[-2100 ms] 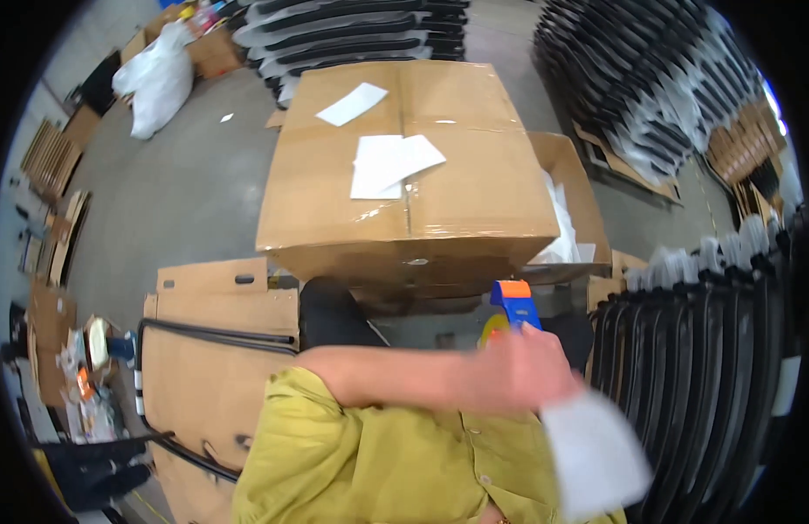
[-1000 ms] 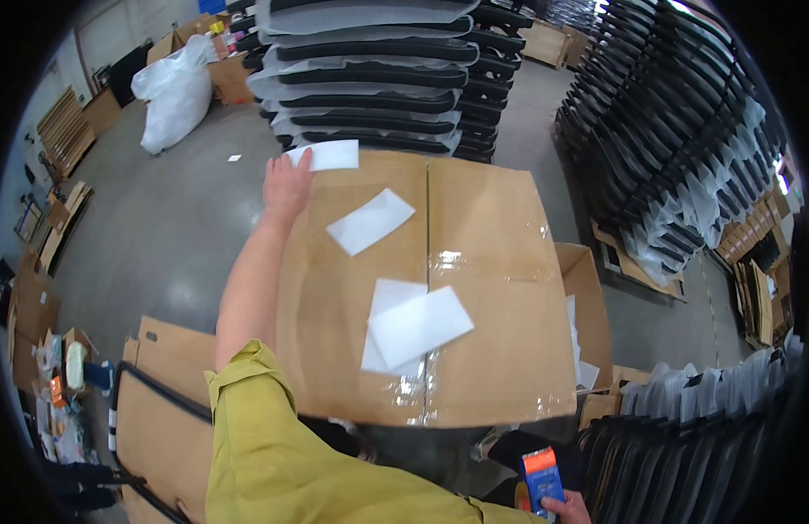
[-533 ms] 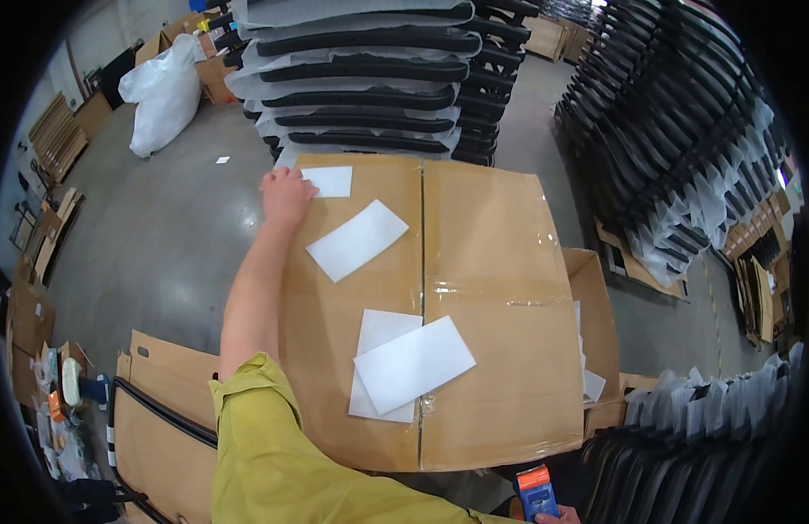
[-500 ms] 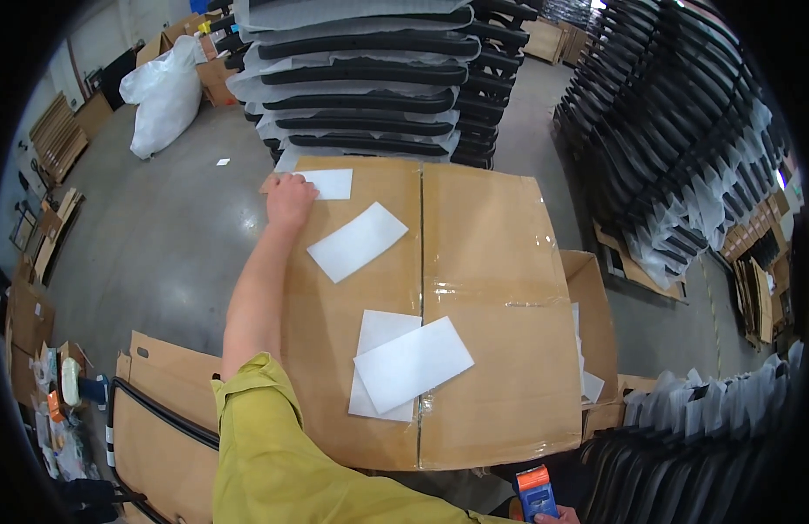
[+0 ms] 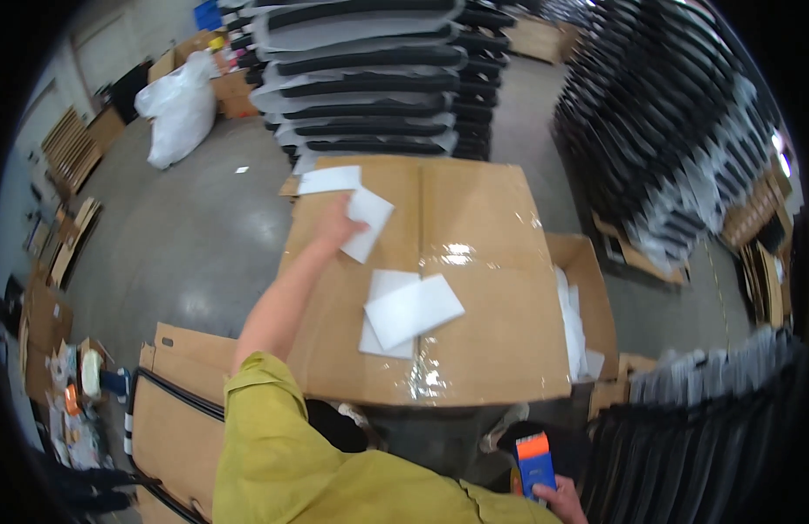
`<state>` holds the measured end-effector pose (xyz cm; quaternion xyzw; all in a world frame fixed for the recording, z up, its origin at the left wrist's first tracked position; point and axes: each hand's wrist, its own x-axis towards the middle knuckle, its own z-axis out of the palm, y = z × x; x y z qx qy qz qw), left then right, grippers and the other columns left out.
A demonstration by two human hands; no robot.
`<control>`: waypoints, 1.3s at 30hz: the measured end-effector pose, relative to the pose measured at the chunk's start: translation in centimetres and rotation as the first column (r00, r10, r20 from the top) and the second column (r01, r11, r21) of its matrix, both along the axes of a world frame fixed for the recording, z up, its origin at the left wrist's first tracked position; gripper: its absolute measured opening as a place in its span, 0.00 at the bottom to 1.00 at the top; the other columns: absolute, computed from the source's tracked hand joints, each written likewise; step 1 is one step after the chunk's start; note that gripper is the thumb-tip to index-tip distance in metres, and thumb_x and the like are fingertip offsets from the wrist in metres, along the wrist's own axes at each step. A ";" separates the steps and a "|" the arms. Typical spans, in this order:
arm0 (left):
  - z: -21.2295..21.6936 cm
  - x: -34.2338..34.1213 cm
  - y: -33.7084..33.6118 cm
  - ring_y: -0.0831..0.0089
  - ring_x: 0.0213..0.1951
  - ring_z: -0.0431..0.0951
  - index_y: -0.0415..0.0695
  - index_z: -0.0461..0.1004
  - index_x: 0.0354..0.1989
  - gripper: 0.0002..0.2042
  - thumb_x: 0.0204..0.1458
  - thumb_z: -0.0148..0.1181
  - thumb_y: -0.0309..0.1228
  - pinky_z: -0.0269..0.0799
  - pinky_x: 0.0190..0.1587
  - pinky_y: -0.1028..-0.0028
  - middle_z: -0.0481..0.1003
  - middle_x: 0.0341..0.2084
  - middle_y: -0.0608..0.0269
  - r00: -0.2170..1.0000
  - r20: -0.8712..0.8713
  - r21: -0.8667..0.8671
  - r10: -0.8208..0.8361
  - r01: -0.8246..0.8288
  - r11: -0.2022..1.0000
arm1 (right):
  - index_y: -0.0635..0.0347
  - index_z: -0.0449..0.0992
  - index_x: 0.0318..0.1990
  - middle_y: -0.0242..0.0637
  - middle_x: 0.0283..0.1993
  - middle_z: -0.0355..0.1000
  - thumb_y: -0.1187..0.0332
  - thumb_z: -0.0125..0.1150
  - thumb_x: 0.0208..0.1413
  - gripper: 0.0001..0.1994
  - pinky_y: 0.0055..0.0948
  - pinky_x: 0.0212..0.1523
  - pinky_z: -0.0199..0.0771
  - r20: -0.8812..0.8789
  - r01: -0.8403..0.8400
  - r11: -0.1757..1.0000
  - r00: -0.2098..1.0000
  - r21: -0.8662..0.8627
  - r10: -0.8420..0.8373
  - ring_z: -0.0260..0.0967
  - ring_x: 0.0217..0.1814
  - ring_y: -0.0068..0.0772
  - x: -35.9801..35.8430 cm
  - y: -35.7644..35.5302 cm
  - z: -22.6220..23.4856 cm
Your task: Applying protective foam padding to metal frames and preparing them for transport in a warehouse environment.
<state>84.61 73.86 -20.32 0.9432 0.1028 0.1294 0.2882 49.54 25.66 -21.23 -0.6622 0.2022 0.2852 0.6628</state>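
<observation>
In front of me lies a large taped cardboard box (image 5: 500, 349) with thin white foam sheets on its top. My left hand (image 5: 336, 225), slightly blurred, has its thumb and fingers on one white foam sheet (image 5: 369, 218) left of the box's middle seam. Just beyond it, another sheet (image 5: 327, 180) rests near the far left corner. Two more overlap by the seam, the upper sheet (image 5: 417, 310) lying across the lower sheet (image 5: 380, 345). Low at the right, my right hand (image 5: 563, 499) is closed on a blue-and-orange tape dispenser (image 5: 535, 467), partly hidden.
Tall stacks of black curved parts (image 5: 369, 65) with white wrapping stand beyond the box; another stack (image 5: 657, 122) is at the right. An open carton (image 5: 592, 306) with white sheets adjoins the box's right side. Cardboard with a black frame (image 5: 182, 397) lies at the left.
My left hand has gone from the far-left sheet to the one nearer me, which is turned more steeply. The box appears higher in view. The dispenser remains in my right hand.
</observation>
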 end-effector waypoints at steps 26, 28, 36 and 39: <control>2.2 -16.0 -21.8 0.58 0.32 0.71 0.42 0.55 0.50 0.26 0.42 0.56 0.33 0.69 0.28 0.64 0.64 0.33 0.54 0.918 0.151 0.145 -0.367 0.347 0.927 | 0.73 0.67 0.40 0.38 0.31 0.71 0.59 0.59 0.31 0.28 0.21 0.34 0.70 0.419 -0.022 0.984 0.906 0.174 -0.054 0.70 0.29 0.26 -0.1 -0.1 3.5; 3.0 -16.0 -20.7 0.60 0.32 0.71 0.42 0.61 0.44 0.19 0.43 0.55 0.31 0.68 0.28 0.64 0.64 0.31 0.56 0.900 0.238 0.098 -0.366 0.352 0.931 | 0.73 0.66 0.41 0.39 0.30 0.71 0.57 0.61 0.32 0.30 0.21 0.32 0.70 0.443 -0.027 0.985 0.895 0.172 -0.053 0.70 0.28 0.27 0.4 -0.1 3.4; 2.7 -16.6 -15.2 0.62 0.37 0.70 0.44 0.68 0.39 0.13 0.44 0.53 0.32 0.67 0.35 0.66 0.68 0.35 0.58 0.919 0.282 -0.034 -0.276 0.297 0.954 | 0.71 0.67 0.41 0.37 0.29 0.71 0.50 0.64 0.31 0.33 0.22 0.30 0.70 0.519 -0.049 0.998 0.855 0.045 0.018 0.70 0.27 0.26 2.8 2.4 6.4; 1.0 -16.2 -13.4 0.62 0.35 0.70 0.44 0.69 0.36 0.11 0.42 0.55 0.29 0.68 0.35 0.67 0.68 0.34 0.59 0.843 0.456 0.049 -0.286 0.297 0.954 | 0.70 0.68 0.40 0.35 0.31 0.71 0.49 0.65 0.30 0.34 0.21 0.32 0.69 0.545 -0.033 0.997 0.836 -0.069 0.065 0.69 0.29 0.24 3.6 2.9 6.3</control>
